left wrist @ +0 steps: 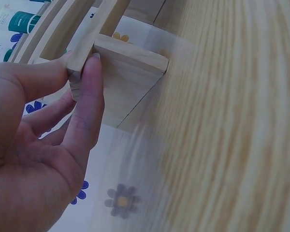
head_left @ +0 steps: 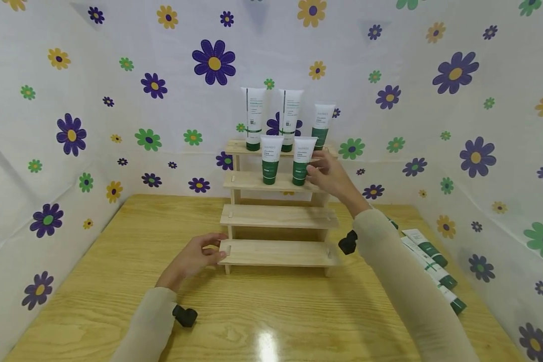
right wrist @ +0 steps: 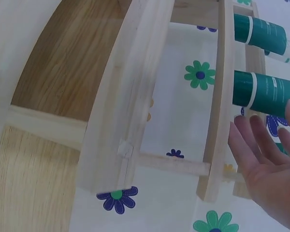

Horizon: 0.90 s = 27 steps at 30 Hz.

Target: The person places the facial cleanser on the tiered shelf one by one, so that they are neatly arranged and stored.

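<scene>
A stepped wooden display stand [head_left: 276,216] stands on the table. My left hand [head_left: 193,259] pinches the left end of its lowest step between thumb and fingers, as the left wrist view shows at the step's edge [left wrist: 82,55]. Two white-and-green tubes [head_left: 270,161] stand upright on the second step from the top. At the right-hand tube [head_left: 302,162] is my right hand [head_left: 332,176], its thumb at the tube's side and its fingers loosely spread, not wrapped round it. Two tall tubes [head_left: 254,118] and a shorter tube [head_left: 322,125] stand on the top step.
Several more tubes [head_left: 430,264] lie on the table at the right, partly hidden by the right sleeve [head_left: 402,281]. A flowered cloth [head_left: 163,110] surrounds the back and sides of the wooden table [head_left: 95,281]. The two lower steps [head_left: 276,216] carry no tubes.
</scene>
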### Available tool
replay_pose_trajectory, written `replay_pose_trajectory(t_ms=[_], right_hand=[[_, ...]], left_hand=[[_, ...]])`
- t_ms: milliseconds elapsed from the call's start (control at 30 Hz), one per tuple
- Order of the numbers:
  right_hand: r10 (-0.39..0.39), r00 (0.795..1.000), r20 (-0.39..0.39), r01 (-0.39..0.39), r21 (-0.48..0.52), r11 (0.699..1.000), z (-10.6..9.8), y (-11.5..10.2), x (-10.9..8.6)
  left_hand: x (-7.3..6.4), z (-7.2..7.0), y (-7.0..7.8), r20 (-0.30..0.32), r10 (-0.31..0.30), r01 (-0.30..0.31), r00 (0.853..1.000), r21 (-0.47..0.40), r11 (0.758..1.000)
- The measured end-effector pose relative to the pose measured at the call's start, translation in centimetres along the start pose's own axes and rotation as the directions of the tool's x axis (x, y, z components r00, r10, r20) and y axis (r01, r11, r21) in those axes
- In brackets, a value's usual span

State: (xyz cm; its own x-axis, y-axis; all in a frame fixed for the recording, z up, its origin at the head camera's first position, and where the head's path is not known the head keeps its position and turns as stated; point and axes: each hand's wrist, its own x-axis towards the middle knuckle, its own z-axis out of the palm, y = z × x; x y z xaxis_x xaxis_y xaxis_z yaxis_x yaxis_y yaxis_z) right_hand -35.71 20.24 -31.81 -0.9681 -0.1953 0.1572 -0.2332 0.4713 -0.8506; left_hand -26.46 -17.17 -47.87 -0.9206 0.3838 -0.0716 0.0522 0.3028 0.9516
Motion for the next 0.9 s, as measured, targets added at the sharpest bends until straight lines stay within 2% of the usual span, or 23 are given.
replay_pose_trajectory(t_ms=[200,467,667,900], right_hand=[[-0.011,1.000,-0.001,0.011,0.028,1.000,-1.8,0.7,-1.3],[-0.051,0.997,-0.054,0.050,-0.026,0.998,-4.8,2.6,-3.1],[-0.037,0.998,-0.050,0.030,-0.123,0.992,-6.8,5.2,-4.1],[0.038,0.999,-0.034,-0.046,-0.282,0.958,-8.4,8.3,-4.7]], left_hand=[[0.0,0.1,0.1,0.000,-0.005,0.005,1.000,0.009,1.000],[-0.1,0.2,0.2,-0.004,-0.010,0.010,1.000,0.012,1.000],[-0.2,0.1,0.2,-0.003,-0.003,0.003,1.000,0.010,1.000],[-0.2,0.2,0.5,-0.007,-0.002,0.003,1.000,0.010,1.000]])
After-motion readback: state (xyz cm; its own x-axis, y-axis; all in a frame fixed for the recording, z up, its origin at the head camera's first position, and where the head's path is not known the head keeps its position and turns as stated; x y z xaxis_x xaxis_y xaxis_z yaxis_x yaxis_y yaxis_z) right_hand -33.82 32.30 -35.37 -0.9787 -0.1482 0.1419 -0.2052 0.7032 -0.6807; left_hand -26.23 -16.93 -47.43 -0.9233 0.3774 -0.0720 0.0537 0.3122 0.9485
